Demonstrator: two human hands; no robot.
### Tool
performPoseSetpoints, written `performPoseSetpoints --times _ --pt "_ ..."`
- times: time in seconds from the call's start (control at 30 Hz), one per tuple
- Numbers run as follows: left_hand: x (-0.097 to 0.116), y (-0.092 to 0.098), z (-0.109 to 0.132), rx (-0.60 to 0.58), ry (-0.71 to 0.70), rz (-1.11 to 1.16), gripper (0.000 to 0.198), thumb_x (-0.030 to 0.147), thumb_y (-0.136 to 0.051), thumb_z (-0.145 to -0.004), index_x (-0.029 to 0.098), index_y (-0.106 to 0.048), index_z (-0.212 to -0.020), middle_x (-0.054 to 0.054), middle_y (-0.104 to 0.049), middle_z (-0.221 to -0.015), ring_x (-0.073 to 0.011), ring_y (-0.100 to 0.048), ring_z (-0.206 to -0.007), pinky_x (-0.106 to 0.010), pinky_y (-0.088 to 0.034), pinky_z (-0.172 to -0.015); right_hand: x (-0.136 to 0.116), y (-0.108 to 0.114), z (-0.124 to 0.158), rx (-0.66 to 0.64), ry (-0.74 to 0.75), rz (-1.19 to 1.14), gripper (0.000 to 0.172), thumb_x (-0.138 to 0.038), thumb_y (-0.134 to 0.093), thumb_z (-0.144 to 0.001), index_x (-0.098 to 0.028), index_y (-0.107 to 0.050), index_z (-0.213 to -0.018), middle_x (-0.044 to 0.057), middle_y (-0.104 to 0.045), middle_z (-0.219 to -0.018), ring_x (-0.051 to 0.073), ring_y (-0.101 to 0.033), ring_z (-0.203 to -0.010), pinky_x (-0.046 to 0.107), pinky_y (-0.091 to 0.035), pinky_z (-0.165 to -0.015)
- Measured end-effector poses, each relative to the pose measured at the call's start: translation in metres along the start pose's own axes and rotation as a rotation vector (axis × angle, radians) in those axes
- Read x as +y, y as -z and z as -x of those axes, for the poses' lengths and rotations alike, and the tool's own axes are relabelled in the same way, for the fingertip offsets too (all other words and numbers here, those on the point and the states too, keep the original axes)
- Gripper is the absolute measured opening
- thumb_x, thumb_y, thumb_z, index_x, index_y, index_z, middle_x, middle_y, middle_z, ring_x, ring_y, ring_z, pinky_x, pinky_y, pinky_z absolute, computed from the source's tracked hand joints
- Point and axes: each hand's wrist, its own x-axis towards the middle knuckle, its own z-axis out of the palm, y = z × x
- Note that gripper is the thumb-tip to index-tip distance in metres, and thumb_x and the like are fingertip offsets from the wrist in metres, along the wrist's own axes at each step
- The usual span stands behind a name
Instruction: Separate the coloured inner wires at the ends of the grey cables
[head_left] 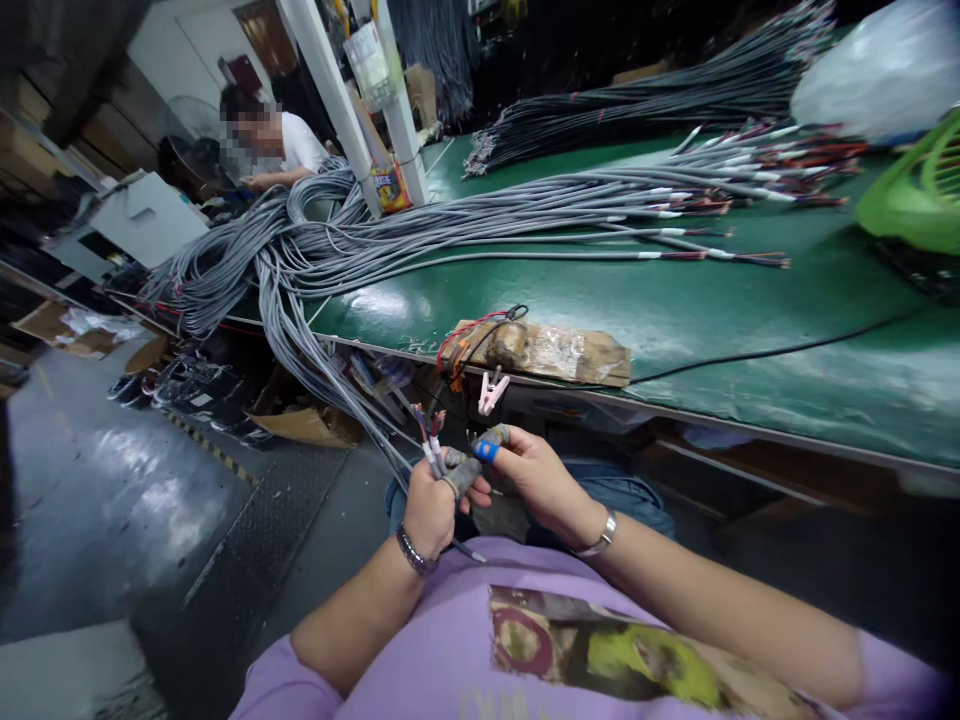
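My left hand [435, 500] is closed around a few grey cables, whose stripped ends [429, 430] with white bands and coloured wires stick up above the fist. Grey coverings wrap some of its fingers. Close by on the right, my right hand [536, 475] has thumb and index finger pressed together, with blue tape on the thumb; anything between those tips is too small to name. Beyond the hands, a pink clip [493, 393] sits at the bench edge, beside a wooden block [592, 357] with red and black wires.
Long grey cables [450, 225] lie across the green bench [750, 400] and hang off its front edge at left. Behind are darker cables [600, 115], a plastic bag [885, 75] and a green basket [919, 190]. A person [292, 145] sits at the far left.
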Motion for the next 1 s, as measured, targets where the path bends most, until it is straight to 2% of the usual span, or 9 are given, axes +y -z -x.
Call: performPoseSetpoints --times 0.17,0.23,0.37,0.47,0.6,0.87,1.0 --pt "-0.001 0.004 -0.002 0.053 -0.052 0.026 0.023 0.032 -0.070 -0.067 0.014 -0.055 -0.065 -0.001 -0.063 -0.052 -0.0096 -0.056 -0.039 -0.016 -0.029 -0.035 -0.007 0.007 -0.008 0.174 -0.073 -0.242 0.025 -0.033 -0.073 -0.064 -0.019 -0.052 -0.063 -0.007 -0.043 -0.053 0.007 -0.035 -0.049 0.021 -0.034 -0.050" --pt "-0.001 0.006 -0.002 0.064 -0.053 0.029 0.023 0.031 -0.069 -0.067 0.014 -0.054 -0.063 -0.001 -0.062 -0.052 -0.0091 -0.056 -0.039 -0.016 -0.028 -0.035 -0.009 0.013 -0.009 0.197 -0.092 -0.324 0.025 -0.034 -0.072 -0.064 -0.019 -0.052 -0.066 -0.007 -0.045 -0.057 0.006 -0.035 -0.049 0.021 -0.036 -0.051" --pt "-0.002 0.007 -0.002 0.056 -0.062 0.024 0.021 0.030 -0.069 -0.068 0.014 -0.055 -0.065 0.000 -0.062 -0.052 -0.0078 -0.054 -0.038 -0.016 -0.029 -0.035 -0.007 0.017 -0.004 0.034 -0.164 -0.241 0.028 -0.043 -0.070 -0.068 -0.018 -0.059 -0.074 -0.003 -0.053 -0.066 0.007 -0.042 -0.053 0.023 -0.039 -0.053" --pt "-0.004 0.005 -0.002 0.034 -0.077 0.008 0.020 0.029 -0.067 -0.070 0.014 -0.056 -0.065 0.001 -0.061 -0.052 -0.0074 -0.053 -0.038 -0.016 -0.028 -0.035 -0.003 0.013 0.000 -0.061 -0.127 -0.073 0.031 -0.045 -0.072 -0.067 -0.017 -0.061 -0.076 -0.003 -0.054 -0.063 0.008 -0.043 -0.054 0.023 -0.038 -0.053" --pt "-0.006 0.004 -0.002 0.050 -0.076 0.004 0.020 0.029 -0.068 -0.069 0.014 -0.055 -0.063 0.000 -0.061 -0.051 -0.0078 -0.053 -0.038 -0.016 -0.029 -0.035 -0.001 0.009 0.001 -0.072 -0.041 0.026 0.031 -0.040 -0.077 -0.061 -0.016 -0.060 -0.070 -0.002 -0.056 -0.064 0.010 -0.045 -0.057 0.024 -0.036 -0.054" --pt "-0.008 0.003 -0.003 0.078 -0.075 0.022 0.016 0.025 -0.065 -0.069 0.014 -0.056 -0.063 0.000 -0.062 -0.051 -0.0079 -0.053 -0.038 -0.016 -0.029 -0.035 0.004 0.009 0.003 -0.041 -0.041 -0.009 0.030 -0.042 -0.074 -0.063 -0.017 -0.058 -0.068 -0.004 -0.053 -0.061 0.009 -0.042 -0.055 0.025 -0.034 -0.054" --pt "-0.007 0.002 -0.003 0.074 -0.073 0.018 0.019 0.027 -0.066 -0.069 0.014 -0.055 -0.062 0.000 -0.061 -0.051 -0.0077 -0.053 -0.037 -0.016 -0.029 -0.035 0.002 0.008 0.001 -0.055 -0.033 0.023 0.032 -0.044 -0.074 -0.064 -0.017 -0.059 -0.073 -0.003 -0.054 -0.063 0.009 -0.043 -0.056 0.024 -0.035 -0.053"
